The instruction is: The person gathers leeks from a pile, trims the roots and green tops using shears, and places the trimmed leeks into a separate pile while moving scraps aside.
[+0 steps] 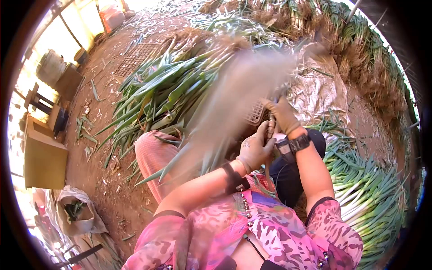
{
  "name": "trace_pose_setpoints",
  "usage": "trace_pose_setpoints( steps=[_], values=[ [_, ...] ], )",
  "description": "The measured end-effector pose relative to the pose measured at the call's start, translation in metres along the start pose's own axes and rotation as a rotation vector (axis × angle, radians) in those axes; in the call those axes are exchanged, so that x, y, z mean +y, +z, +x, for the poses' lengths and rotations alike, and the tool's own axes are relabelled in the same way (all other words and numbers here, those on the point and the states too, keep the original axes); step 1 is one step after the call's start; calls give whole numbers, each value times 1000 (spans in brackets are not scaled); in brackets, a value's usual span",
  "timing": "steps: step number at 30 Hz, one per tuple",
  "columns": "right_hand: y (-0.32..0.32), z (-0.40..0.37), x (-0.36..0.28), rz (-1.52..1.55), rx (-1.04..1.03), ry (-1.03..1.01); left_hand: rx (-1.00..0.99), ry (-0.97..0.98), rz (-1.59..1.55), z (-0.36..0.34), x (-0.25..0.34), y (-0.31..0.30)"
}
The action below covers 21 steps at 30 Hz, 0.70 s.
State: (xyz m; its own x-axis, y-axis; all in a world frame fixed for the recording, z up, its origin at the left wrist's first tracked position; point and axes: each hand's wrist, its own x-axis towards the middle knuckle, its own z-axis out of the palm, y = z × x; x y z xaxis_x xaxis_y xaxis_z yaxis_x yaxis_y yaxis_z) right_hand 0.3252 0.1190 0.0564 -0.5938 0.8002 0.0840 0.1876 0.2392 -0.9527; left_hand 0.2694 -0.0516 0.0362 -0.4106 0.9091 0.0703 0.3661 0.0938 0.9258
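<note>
Left hand (254,150) and right hand (281,114) are clamped close together on a motion-blurred onion bunch (234,90) beside the onion pile (153,90), apparently shaking it, which calls for a firm grip.

The green onion (211,130) is a long stalk smeared by motion blur; green leaf tips trail toward the lower left; a pale stretch, perhaps the white shank, slants up to the right; the left hand (254,150) and right hand (281,114) grip it.

One left hand (254,150), one right hand (281,114), one onion bunch (234,90), one basket (255,113)
</note>
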Motion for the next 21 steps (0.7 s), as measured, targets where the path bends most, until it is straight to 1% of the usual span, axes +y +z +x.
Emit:
trace_pose_setpoints(
  steps=[3, 5, 6, 7, 8, 10, 11, 12, 14, 15, 16, 18, 20, 21],
  values=[
    [13, 25, 36, 168, -54, 191, -1, -15, -45, 2, -25, -10],
    [15, 31, 60, 287, -70, 321, -54, -4, -90, 19, -48, -17],
    [21, 31, 79, 214, -60, 338, -81, 2, -112, 31, -59, -19],
    [29, 29, 102, 226, -111, 392, -35, -34, -48, 43, -68, -21],
    [39, 22, 130, 243, -160, 454, -51, -66, 186, 59, -85, -24],
    [69, 1, 207, 90, -102, 345, -75, -187, 446, 86, -102, -27],
    [71, -10, 206, 50, -107, 397, -187, -210, 507, 100, -117, -29],
    [73, -18, 204, 9, -112, 444, -237, -245, 573, 110, -135, -22],
    [77, -26, 213, -306, -14, 418, -314, -309, 710, 135, -176, -7],
    [75, -25, 212, -395, -77, 468, -322, -380, 759, 146, -191, 4],
    [70, -27, 206, -486, -139, 521, -209, -344, 882, 148, -215, 22],
    [63, -31, 181, -670, -222, 508, -139, -356, 983, 156, -199, 31],
    [57, -37, 177, -794, -265, 451, -155, -483, 786, 172, -216, 34],
    [56, -39, 176, -817, -257, 455, -168, -544, 685, 177, -222, 36]
  ],
)
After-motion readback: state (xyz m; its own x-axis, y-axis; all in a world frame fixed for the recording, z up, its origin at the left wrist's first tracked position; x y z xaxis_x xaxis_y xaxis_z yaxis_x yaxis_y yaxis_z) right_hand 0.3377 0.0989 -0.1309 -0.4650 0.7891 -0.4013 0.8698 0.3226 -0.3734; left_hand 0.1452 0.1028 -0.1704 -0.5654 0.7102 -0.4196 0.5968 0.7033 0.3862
